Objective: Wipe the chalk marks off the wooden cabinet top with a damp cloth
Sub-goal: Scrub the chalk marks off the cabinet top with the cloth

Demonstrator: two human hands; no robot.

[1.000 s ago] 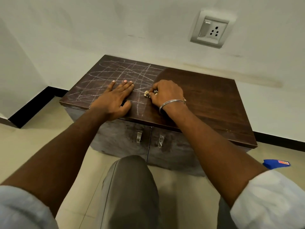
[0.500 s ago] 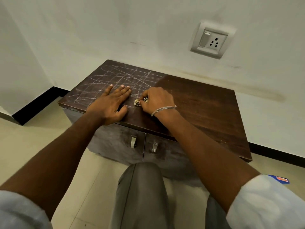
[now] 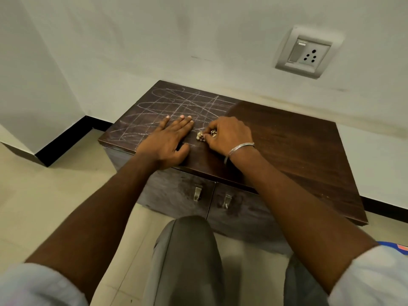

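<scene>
Dark wooden cabinet top point(image 3: 298, 140) has chalk marks point(image 3: 176, 102) on its left half, where the left hand point(image 3: 167, 140) lies flat and the right hand point(image 3: 227, 133) pinches a small cloth point(image 3: 200, 136).

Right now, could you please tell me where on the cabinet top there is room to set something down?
The right half of the cabinet top is bare, from the right hand to the right edge. The middle is crowded: the left hand lies flat on the chalk marks, beside the cloth the right hand grips.

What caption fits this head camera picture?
Right hand holds a crumpled cloth on the chalked cabinet top, left hand flat beside.
</scene>
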